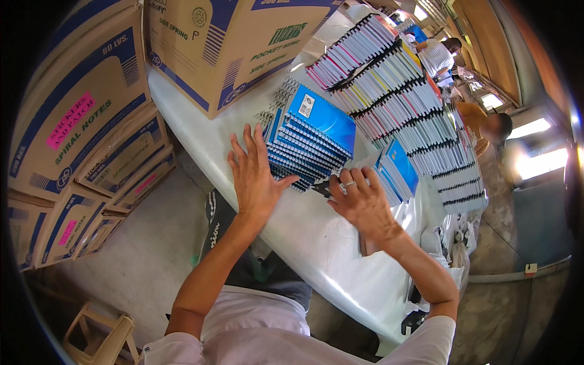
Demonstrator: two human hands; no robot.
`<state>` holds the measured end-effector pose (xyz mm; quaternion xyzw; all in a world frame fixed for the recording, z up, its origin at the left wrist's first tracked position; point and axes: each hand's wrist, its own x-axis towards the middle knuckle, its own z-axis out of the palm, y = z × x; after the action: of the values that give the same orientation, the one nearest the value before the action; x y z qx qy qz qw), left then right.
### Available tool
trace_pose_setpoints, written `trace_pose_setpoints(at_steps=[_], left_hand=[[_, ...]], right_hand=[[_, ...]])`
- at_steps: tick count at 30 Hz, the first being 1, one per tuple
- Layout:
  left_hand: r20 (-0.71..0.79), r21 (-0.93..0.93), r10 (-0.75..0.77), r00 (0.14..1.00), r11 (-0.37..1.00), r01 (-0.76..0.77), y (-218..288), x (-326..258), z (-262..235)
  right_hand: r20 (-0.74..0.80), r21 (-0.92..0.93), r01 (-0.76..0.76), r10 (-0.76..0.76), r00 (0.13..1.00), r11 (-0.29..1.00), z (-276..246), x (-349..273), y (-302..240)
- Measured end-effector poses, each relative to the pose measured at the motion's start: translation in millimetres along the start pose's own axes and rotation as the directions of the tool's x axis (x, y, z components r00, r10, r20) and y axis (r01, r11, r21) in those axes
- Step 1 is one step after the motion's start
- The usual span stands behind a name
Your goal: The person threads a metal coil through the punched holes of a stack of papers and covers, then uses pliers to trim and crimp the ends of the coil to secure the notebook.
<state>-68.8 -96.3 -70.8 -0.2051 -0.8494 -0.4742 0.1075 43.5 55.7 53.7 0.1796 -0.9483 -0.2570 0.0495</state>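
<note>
A stack of blue-covered, wire-bound notebooks [316, 137] could skew if pushed unevenly.
It sits on the glossy white surface [322, 237], just beyond the spread-fingered left grip [250, 179]; the curled right grip's [365, 204] hold cannot be told.

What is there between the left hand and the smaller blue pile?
The head view shows the larger stack of blue spiral notebooks there, and part of the right hand.

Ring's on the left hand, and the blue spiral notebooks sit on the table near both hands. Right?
Not quite: the head view shows the ring on the right hand, not the left hand. The blue spiral notebooks do sit on the table near both.
</note>
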Motion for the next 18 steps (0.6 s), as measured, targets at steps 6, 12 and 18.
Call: trace_pose_setpoints(at_steps=[6, 12, 18], left_hand=[[-0.029, -0.047, 0.012, 1.000, 0.999, -0.014, -5, 3, 5], [-0.015, -0.087, 0.016, 1.000, 0.996, -0.017, -7, 3, 7], [-0.018, -0.046, 0.005, 1.000, 0.999, -0.006, -5, 5, 5]], right_hand=[[0.002, -0.319, 0.281, -0.296, 0.955, 0.905, 1, -6, 29], [-0.047, -0.297, 0.224, -0.248, 0.968, 0.928, 14, -15, 14], [0.165, -0.123, -0.117, 0.137, 0.977, 0.985, 7, -9, -20]])
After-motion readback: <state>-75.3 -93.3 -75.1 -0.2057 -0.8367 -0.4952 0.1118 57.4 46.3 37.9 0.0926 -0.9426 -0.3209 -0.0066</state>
